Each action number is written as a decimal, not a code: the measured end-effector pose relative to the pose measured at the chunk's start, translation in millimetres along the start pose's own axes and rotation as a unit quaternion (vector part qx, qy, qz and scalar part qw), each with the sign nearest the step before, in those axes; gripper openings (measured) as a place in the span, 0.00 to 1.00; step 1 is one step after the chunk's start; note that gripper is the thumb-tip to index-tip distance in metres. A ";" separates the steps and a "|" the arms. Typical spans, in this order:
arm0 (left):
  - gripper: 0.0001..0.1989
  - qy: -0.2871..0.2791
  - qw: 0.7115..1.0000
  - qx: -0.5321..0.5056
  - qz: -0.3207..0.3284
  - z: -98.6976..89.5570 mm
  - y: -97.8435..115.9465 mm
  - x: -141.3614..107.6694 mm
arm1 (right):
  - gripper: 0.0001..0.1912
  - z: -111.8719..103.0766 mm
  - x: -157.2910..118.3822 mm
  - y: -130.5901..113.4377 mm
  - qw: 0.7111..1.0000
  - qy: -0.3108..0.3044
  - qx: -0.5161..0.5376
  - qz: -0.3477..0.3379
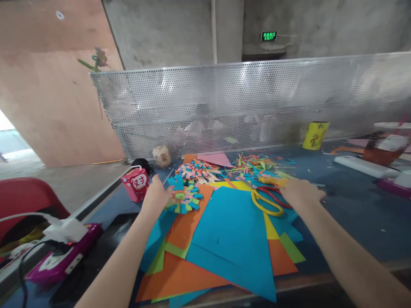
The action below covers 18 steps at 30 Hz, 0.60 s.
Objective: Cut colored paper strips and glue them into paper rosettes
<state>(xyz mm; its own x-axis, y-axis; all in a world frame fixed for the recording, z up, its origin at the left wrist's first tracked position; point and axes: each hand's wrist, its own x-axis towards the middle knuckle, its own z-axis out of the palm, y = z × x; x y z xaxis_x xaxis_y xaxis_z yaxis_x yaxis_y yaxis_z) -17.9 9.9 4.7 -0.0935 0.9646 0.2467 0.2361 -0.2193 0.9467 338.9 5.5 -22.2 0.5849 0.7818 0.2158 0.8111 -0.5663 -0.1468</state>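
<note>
My left hand (157,194) is at the left of the paper pile, fingers closed at the edge of a fringed paper flower (188,199) in blue, green and pink. My right hand (302,193) reaches over the right side, its fingers closed around the end of a yellow-orange tube-like thing (269,181); blur hides its kind. Just left of that hand lie yellow-handled scissors (266,205), with red-handled scissors (272,192) beside them. Between my forearms spread a blue paper sheet (234,231) and orange paper (183,273).
Behind the sheets are a heap of fringed paper flowers (199,170) and thin paper strips (253,164). A pink box (135,184) and purple power strip (64,252) stand left. A yellow roll (316,135) and drink cup (388,143) are right. A perforated metal screen (224,102) borders the table.
</note>
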 end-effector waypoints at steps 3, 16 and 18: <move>0.30 0.007 0.993 0.096 0.069 14.1 12.1 -9.9 | 0.21 -5.3 -14.8 -8.3 0.987 0.115 0.001 -0.112; 0.23 -0.269 0.759 0.491 0.332 55.0 -7.8 -35.6 | 0.13 18.9 -65.2 -43.0 0.674 0.148 0.102 -0.717; 0.24 -0.251 0.711 0.519 0.403 51.8 -15.1 -35.1 | 0.16 21.9 -71.8 -45.2 0.668 0.126 0.083 -0.729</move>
<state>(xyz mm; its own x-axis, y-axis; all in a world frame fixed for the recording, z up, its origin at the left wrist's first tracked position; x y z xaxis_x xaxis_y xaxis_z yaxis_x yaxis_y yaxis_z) 31.9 -13.0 -29.0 0.7722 0.5753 0.2696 0.6281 -0.7552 -0.1875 260.5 -19.3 -52.3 -0.8299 0.3900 0.3990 0.5193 0.8014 0.2967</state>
